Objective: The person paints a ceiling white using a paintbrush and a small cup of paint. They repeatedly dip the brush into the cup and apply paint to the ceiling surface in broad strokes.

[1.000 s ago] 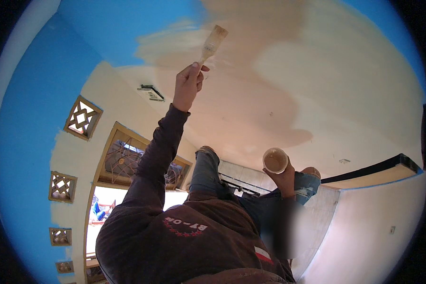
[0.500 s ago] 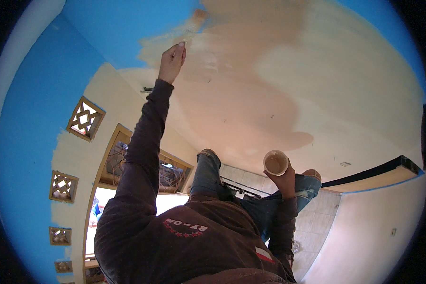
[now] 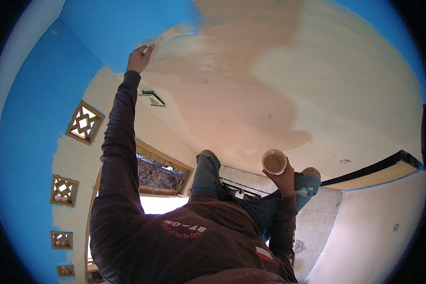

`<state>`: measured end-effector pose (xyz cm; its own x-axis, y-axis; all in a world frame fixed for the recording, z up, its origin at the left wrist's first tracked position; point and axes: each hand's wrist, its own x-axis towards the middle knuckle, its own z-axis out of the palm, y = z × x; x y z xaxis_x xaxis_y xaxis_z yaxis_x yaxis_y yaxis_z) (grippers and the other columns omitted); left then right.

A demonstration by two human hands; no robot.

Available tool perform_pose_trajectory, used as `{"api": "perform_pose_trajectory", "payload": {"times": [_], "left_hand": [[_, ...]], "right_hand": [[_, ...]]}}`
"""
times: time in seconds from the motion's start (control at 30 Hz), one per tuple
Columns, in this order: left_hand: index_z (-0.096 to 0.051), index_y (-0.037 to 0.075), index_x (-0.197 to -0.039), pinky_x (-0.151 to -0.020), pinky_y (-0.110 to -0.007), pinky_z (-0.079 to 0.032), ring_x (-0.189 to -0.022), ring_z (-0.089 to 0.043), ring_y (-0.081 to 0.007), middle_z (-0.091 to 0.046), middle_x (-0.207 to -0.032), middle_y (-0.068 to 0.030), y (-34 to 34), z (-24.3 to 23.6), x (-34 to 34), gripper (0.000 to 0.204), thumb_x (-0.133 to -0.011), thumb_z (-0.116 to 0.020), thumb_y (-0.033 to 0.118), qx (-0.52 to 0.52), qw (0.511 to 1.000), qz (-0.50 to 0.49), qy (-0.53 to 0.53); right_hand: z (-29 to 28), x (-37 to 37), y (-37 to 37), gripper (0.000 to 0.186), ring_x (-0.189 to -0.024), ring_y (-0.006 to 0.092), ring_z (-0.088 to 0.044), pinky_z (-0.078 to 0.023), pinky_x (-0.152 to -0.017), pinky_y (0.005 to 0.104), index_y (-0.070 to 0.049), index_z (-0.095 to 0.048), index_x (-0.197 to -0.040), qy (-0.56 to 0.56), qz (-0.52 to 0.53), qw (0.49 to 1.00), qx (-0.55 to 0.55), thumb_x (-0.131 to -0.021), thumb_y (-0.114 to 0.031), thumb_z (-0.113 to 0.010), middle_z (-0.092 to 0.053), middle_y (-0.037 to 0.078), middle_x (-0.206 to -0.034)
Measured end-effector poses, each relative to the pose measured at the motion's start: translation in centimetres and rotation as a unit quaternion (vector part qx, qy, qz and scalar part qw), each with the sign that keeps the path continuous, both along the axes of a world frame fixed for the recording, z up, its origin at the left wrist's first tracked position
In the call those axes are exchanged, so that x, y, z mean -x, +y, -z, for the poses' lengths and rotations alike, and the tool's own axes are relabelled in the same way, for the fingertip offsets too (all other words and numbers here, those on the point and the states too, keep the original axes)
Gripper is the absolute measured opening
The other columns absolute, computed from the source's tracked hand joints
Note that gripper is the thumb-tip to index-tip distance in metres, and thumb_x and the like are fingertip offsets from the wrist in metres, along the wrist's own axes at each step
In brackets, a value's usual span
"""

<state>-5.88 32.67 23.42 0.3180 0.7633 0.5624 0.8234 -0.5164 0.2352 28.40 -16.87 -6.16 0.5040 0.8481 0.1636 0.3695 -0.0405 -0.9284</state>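
Observation:
My left hand (image 3: 140, 59) reaches up to the wall, its fingers closed round the handle of a paintbrush (image 3: 159, 40). The bristles lie against the wall (image 3: 241, 80), where blue meets wet beige paint; brush and paint are close in colour, so the tip is hard to make out. Lower down, my right hand (image 3: 284, 182) grips a round cup (image 3: 274, 162) in front of my right leg. Its open top faces me, and beige, watery paint shows inside.
A switch plate (image 3: 152, 98) with a dark border is on the wall beside my left forearm. Several lattice vent blocks (image 3: 85, 122) and a window with a metal grille (image 3: 161, 174) are at the left. A dark-edged ledge (image 3: 374, 174) juts out at the right; pale floor tiles (image 3: 317, 213) lie below.
My left hand and the paintbrush have moved left and slightly down along the blue edge, and beige now covers more there. The switch plate has come into fuller view. My right hand and cup barely moved.

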Motion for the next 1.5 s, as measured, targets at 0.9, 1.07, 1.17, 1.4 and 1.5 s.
{"api": "perform_pose_trajectory", "payload": {"times": [0.9, 1.07, 1.17, 1.4, 1.5], "left_hand": [[-0.065, -0.001, -0.092, -0.072, -0.055, -0.056, -0.08, -0.068, -0.047, -0.069, -0.084, -0.0275, -2.5, 5.7, -3.5, 0.035, -0.1, -0.05, 0.029, -0.093, 0.987, -0.124, -0.033], [-0.063, -0.001, -0.091, -0.064, -0.054, -0.054, -0.076, -0.067, -0.046, -0.067, -0.078, -0.0274, -8.8, 4.7, -7.2, 0.03, -0.102, -0.049, 0.023, -0.089, 0.994, -0.033, -0.054], [-0.065, -0.001, -0.095, -0.061, -0.053, -0.052, -0.074, -0.067, -0.0456, -0.067, -0.078, -0.0271, -10.2, 4.6, -8.2, 0.029, -0.102, -0.051, 0.023, -0.104, 0.992, 0.019, -0.065], [-0.069, 0.002, -0.112, -0.056, -0.04, -0.048, -0.059, -0.063, -0.0302, -0.065, -0.071, -0.0199, -13.1, 5.9, -6.6, 0.031, -0.103, -0.054, 0.027, -0.118, 0.974, 0.096, -0.166], [-0.07, 0.001, -0.114, -0.056, -0.035, -0.045, -0.057, -0.056, -0.0193, -0.064, -0.07, -0.0153, -14.8, 8.0, -5.6, 0.033, -0.103, -0.054, 0.029, -0.072, 0.975, 0.078, -0.195]], "right_hand": [[-2.4, 1.4, -1.0, 0.074, -0.109, 0.0244, -0.07, -0.056, -0.091, 0.0391, -0.003, -0.059, -0.127, 0.046, 0.029, 0.998, 0.019, -0.067, -0.028, -0.095, -0.071, 0.015, -0.117], [-0.5, 1.8, -1.3, 0.076, -0.111, 0.0245, -0.068, -0.056, -0.094, 0.0383, -0.002, -0.058, -0.128, 0.063, 0.037, 0.997, 0.018, -0.067, -0.028, -0.095, -0.071, 0.015, -0.118], [-0.7, 1.0, -1.7, 0.079, -0.113, 0.0257, -0.067, -0.055, -0.095, 0.0401, -0.003, -0.056, -0.131, 0.043, 0.034, 0.998, 0.018, -0.067, -0.027, -0.094, -0.069, 0.016, -0.121], [3.0, 0.0, -2.0, 0.075, -0.113, 0.0237, -0.067, -0.054, -0.097, 0.0381, 0.0, -0.057, -0.13, 0.091, 0.042, 0.995, -0.017, -0.069, -0.025, -0.093, -0.07, 0.014, -0.12], [3.0, -0.4, -1.9, 0.078, -0.115, 0.0253, -0.066, -0.053, -0.098, 0.0397, -0.003, -0.056, -0.132, 0.088, 0.026, 0.995, -0.023, -0.069, -0.03, -0.093, -0.069, 0.014, -0.122]]}}
